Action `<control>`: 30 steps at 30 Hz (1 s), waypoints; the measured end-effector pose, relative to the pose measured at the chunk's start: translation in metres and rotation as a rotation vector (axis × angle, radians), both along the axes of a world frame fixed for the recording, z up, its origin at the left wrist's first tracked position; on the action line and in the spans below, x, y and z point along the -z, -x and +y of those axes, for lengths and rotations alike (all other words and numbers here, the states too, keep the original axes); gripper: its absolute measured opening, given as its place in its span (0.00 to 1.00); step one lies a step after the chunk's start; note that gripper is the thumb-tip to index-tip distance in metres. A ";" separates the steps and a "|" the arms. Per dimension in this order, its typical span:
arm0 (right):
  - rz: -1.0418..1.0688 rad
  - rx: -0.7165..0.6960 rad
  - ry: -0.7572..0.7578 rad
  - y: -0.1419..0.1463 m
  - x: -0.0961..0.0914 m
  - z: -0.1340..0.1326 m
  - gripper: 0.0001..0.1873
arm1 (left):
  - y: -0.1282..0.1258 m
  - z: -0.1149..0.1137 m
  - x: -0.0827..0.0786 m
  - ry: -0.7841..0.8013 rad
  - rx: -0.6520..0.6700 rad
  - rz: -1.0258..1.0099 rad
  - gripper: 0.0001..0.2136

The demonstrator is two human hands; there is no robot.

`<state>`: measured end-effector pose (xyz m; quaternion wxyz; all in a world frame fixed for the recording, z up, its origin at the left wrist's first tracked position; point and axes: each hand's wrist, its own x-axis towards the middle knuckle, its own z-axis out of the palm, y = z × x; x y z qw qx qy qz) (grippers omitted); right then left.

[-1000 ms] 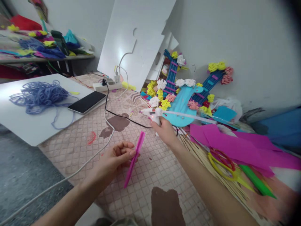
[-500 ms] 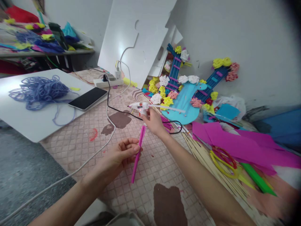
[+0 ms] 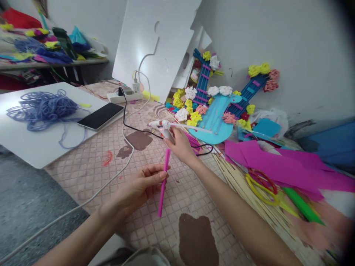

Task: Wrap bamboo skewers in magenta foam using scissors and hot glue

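Note:
My left hand [image 3: 151, 181] pinches a slim magenta paper-wrapped stick [image 3: 164, 188] between thumb and fingers, held nearly upright over the table. Beyond the stick's top end, my right hand [image 3: 180, 144] is closed on the handle of a white hot glue gun [image 3: 163, 125]. The gun's nozzle points left, and a long clear glue stick [image 3: 191, 128] sticks out of its back. A small red light glows on the gun. My fingers partly hide its handle.
A black cord [image 3: 138, 129] and a white cable [image 3: 122, 166] cross the patterned tabletop. At left lie a phone [image 3: 101, 115] and purple yarn [image 3: 44, 109] on a white board. Right are thin wooden sticks [image 3: 235, 181], scissors [image 3: 262, 188], magenta paper [image 3: 249, 155] and a blue flowered craft [image 3: 215, 122].
The magenta stick has tipped slightly more upright in my left hand. The glue gun has turned a little in my right hand. The whole view has shifted slightly.

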<state>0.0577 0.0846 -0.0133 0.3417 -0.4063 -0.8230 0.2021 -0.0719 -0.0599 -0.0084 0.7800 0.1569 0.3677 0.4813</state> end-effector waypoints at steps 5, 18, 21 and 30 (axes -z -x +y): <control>0.142 0.005 -0.046 -0.014 -0.007 -0.024 0.20 | -0.003 -0.001 -0.004 0.032 -0.009 -0.029 0.10; 0.931 -0.222 1.106 -0.049 -0.006 -0.110 0.12 | -0.025 -0.002 -0.006 0.038 0.143 -0.183 0.10; 0.998 -0.214 1.153 -0.052 -0.008 -0.109 0.09 | -0.031 -0.002 -0.007 0.022 0.155 -0.157 0.10; 0.951 -0.161 1.164 -0.052 -0.011 -0.110 0.10 | -0.040 -0.006 -0.004 0.010 0.174 -0.097 0.09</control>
